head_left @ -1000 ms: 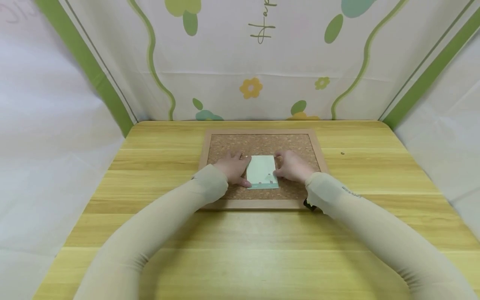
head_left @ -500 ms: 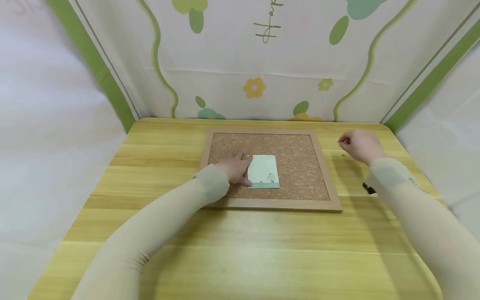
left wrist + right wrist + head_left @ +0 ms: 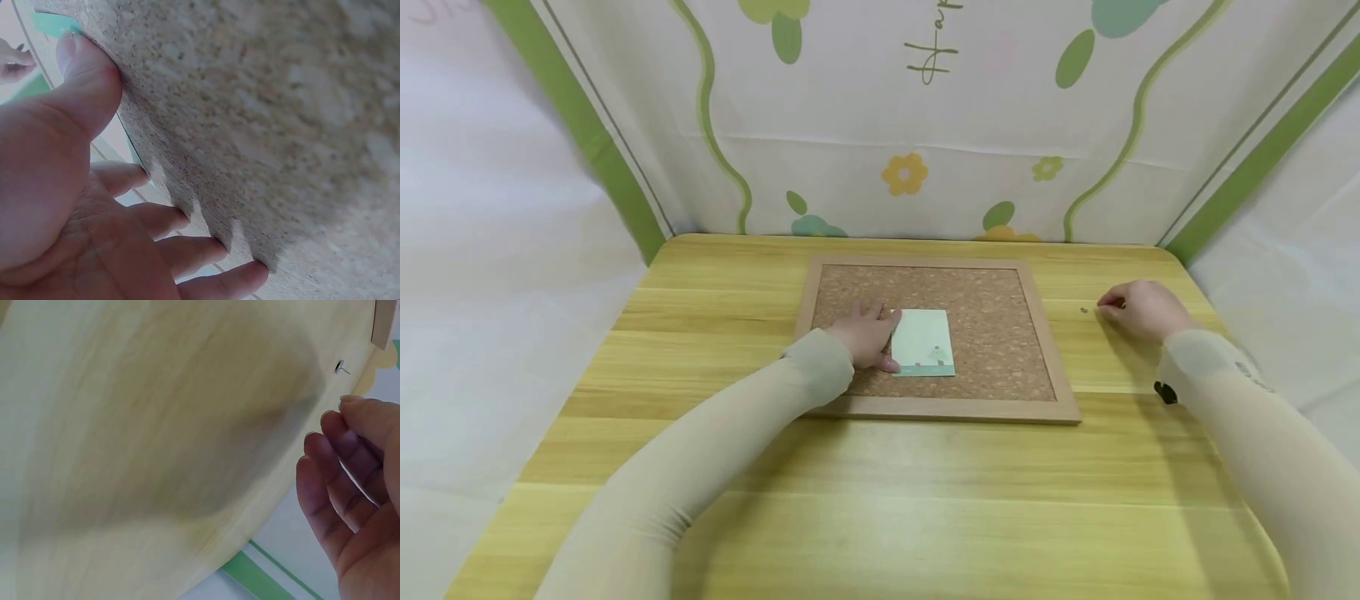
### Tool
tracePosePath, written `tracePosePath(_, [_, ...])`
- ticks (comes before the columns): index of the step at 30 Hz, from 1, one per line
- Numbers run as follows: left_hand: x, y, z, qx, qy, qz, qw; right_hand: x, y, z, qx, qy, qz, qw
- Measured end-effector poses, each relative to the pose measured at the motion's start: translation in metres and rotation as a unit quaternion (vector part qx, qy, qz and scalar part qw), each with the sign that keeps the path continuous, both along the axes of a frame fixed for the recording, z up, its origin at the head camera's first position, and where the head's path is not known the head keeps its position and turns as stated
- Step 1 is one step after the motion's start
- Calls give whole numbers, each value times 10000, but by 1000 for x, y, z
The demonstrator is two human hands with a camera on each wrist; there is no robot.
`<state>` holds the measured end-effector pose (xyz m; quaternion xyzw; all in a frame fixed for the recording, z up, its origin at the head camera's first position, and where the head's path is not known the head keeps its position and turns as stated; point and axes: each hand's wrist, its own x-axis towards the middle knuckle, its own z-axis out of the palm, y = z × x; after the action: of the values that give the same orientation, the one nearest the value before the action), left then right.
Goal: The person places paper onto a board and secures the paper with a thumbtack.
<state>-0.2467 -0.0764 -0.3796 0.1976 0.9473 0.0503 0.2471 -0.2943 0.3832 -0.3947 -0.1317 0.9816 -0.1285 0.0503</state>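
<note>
A pale green note card [image 3: 922, 340] with a teal strip along its near edge lies on the cork board [image 3: 1003, 358]. My left hand [image 3: 867, 335] rests spread on the board, its thumb and index finger at the card's left edge. In the left wrist view, the thumb [image 3: 90, 78] presses on the card's teal corner [image 3: 55, 24]. My right hand [image 3: 1144, 310] is low over the table, right of a small thumbtack [image 3: 1084, 310]. In the right wrist view, the thumbtack [image 3: 339, 367] lies point up, just beyond the fingertips. Nothing shows between the right thumb and fingers.
A light wooden frame [image 3: 970, 408] borders the cork board on the wood-grain table [image 3: 880, 508]. Behind the table hangs a white cloth [image 3: 850, 108] with printed flowers, and white cloth walls stand at both sides.
My right hand has left the card's right edge, swung right off the board and come down beside the thumbtack. My left hand has stayed in place on the card and board.
</note>
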Motion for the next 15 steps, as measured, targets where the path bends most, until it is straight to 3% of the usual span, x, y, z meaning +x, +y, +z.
tracePosePath(15, [5,0,5,43,14,8,10000,-9,-15,-5,62,134,38,9999])
